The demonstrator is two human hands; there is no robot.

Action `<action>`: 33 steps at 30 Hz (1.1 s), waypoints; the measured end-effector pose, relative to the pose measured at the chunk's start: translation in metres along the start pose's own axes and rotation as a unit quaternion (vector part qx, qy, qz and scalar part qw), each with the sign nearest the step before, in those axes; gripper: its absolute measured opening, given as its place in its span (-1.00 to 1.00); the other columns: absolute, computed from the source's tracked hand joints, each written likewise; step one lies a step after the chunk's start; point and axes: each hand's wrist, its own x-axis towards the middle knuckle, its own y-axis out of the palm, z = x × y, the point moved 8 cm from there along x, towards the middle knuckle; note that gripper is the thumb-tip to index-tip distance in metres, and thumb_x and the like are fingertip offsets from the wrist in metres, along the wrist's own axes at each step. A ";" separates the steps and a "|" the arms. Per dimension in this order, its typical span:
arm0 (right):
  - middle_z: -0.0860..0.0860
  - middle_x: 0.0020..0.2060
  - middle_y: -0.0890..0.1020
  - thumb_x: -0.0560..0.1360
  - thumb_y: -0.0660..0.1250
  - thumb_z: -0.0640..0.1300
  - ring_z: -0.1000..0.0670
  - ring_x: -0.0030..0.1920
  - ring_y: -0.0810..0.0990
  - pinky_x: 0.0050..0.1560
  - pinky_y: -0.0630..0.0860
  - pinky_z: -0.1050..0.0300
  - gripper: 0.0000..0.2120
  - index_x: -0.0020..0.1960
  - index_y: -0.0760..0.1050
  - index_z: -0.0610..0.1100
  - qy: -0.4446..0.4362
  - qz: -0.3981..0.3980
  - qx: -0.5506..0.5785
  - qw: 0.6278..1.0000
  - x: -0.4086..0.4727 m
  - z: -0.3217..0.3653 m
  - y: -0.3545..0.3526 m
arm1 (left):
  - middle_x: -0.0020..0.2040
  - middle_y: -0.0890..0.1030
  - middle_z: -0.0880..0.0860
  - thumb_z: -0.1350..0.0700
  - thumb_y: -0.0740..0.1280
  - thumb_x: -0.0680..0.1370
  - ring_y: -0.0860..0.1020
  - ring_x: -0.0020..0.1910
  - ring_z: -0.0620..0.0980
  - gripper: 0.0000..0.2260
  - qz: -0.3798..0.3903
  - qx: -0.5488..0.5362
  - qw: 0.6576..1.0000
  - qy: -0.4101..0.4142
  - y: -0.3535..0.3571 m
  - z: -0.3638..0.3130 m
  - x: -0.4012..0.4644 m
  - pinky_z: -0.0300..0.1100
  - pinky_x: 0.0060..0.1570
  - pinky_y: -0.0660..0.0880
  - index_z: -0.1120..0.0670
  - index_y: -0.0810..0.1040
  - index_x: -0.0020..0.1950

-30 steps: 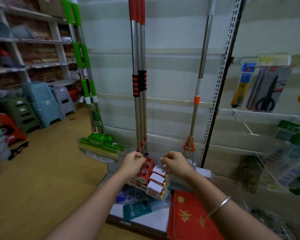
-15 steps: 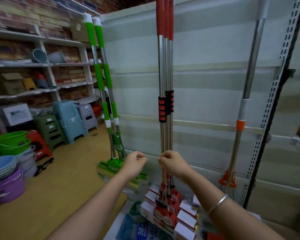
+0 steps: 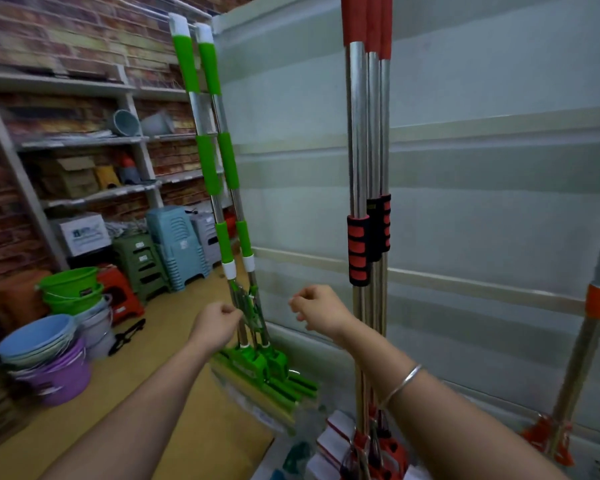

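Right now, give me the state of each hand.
Left hand: closed, fingers curled, nothing visible held.
Right hand: closed, fingers curled, nothing visible held.

Two steel sponge mops with green foam sleeves are leaning tilted against the pale wall panel behind my left hand, their heads on the floor. Three red-gripped steel mops are standing upright just beside my right hand.

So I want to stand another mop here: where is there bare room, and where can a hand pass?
Bare floor lies between the stacked buckets and the green mops. A hand passes between the green mops and the red-handled mops, before the wall panel. Crowded: boxes at the red-handled mops' feet, stools by the shelves.
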 end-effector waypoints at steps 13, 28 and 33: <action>0.01 -0.40 0.42 0.50 0.22 -0.16 -0.03 -0.22 0.42 -0.27 0.30 0.18 -0.76 -0.34 0.33 -0.06 -0.050 0.012 -0.023 0.998 0.165 0.063 0.046 | -0.08 0.48 0.10 0.06 0.24 0.57 0.48 -0.09 0.09 -0.88 -0.125 0.015 0.990 0.057 -0.072 -0.094 0.154 -0.06 0.01 0.39 0.10 0.44 -0.01; -0.06 0.44 0.29 0.52 0.22 -0.23 -0.10 0.39 0.34 0.31 0.35 0.13 -0.40 0.48 0.05 -0.14 -0.076 0.067 -0.030 0.994 0.306 0.117 0.121 | 0.12 0.54 0.12 0.02 0.30 0.55 0.51 0.08 0.11 -0.65 -0.213 -0.133 0.963 0.101 -0.123 -0.165 0.289 -0.10 0.01 0.43 0.17 0.36 0.24; -0.05 0.29 0.46 0.56 0.15 -0.22 -0.06 0.24 0.47 0.18 0.42 0.11 -0.58 0.39 0.19 -0.06 -0.103 0.060 -0.041 0.992 0.308 0.122 0.132 | -0.17 0.46 0.02 0.09 0.24 0.58 0.48 -0.10 0.07 -0.82 -0.247 -0.140 0.951 0.119 -0.132 -0.159 0.285 -0.11 -0.10 0.40 0.13 0.30 0.09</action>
